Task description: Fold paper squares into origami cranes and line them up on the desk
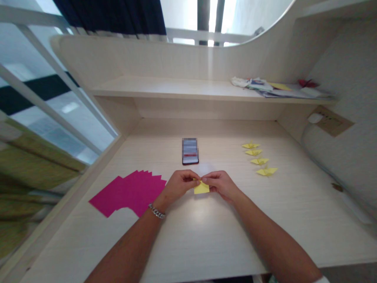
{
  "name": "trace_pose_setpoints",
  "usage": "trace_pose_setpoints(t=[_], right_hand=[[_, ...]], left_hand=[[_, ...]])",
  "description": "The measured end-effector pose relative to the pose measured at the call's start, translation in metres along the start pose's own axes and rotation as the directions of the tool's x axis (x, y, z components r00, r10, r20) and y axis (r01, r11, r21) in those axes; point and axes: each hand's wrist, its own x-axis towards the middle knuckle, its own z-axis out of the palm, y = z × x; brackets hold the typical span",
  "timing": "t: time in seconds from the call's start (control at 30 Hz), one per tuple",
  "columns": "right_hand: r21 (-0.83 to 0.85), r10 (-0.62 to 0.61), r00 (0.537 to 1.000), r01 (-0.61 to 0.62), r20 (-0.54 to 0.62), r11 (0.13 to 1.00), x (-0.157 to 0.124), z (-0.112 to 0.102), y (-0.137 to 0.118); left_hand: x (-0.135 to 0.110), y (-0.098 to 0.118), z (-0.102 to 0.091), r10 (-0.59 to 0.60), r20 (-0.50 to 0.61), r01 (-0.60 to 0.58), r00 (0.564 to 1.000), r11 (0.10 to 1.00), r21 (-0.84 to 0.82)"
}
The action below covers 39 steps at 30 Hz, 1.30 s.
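Observation:
A small folded yellow paper (202, 188) is held just above the pale wooden desk (206, 236), at the centre. My left hand (178, 184) pinches its upper left edge, fingers closed, with a metal bracelet on the wrist. My right hand (220, 183) pinches the upper right edge, fingers closed too. Both hands meet over the paper, thumbs and fingertips almost touching.
A fan of magenta paper sheets (129, 192) lies left of my hands. A phone (190, 151) rests just beyond them. Several folded yellow cranes (259, 157) sit in a row at the right. The shelf above holds papers (279, 89) and a red folded figure (308, 83).

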Motion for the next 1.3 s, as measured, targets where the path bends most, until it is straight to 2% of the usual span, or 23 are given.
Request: trace_pose_setpoints(t=[0.13, 0.3, 0.5, 0.73, 0.87, 1.07, 1.17, 1.3], right_hand=[[-0.042, -0.014, 1.000, 0.015, 0.012, 0.999, 0.000, -0.003, 0.002], [-0.092, -0.023, 1.000, 0.021, -0.021, 0.996, 0.000, -0.004, -0.001], [-0.057, -0.024, 0.999, 0.022, -0.048, 0.998, 0.000, -0.001, -0.001], [-0.056, -0.049, 0.995, 0.044, -0.091, 0.997, 0.002, -0.001, 0.000], [-0.074, -0.093, 0.989, 0.085, -0.114, 0.994, 0.004, -0.003, 0.004], [-0.242, -0.221, 0.971, 0.193, -0.090, 0.951, 0.005, -0.003, 0.009], [-0.312, -0.252, 0.965, 0.218, -0.072, 0.925, 0.005, -0.003, 0.010], [-0.318, -0.261, 0.964, 0.234, -0.044, 0.919, 0.004, -0.003, 0.009]], left_hand=[[0.001, -0.003, 0.001, -0.034, -0.031, 0.033, 0.999, 0.999, -0.034], [0.000, -0.002, -0.001, -0.059, 0.006, 0.059, 0.998, 0.993, -0.104], [-0.001, 0.004, 0.002, -0.120, -0.016, 0.115, 0.993, 0.979, -0.170], [0.002, -0.001, 0.007, -0.146, -0.055, 0.130, 0.988, 0.964, -0.231], [0.003, -0.005, 0.006, -0.131, -0.092, 0.098, 0.987, 0.948, -0.303], [0.002, -0.011, 0.005, -0.049, -0.149, 0.016, 0.988, 0.977, -0.212], [0.002, -0.011, 0.005, -0.068, -0.161, 0.032, 0.985, 0.976, -0.215], [0.002, -0.008, 0.005, -0.093, -0.164, 0.054, 0.982, 0.973, -0.226]])
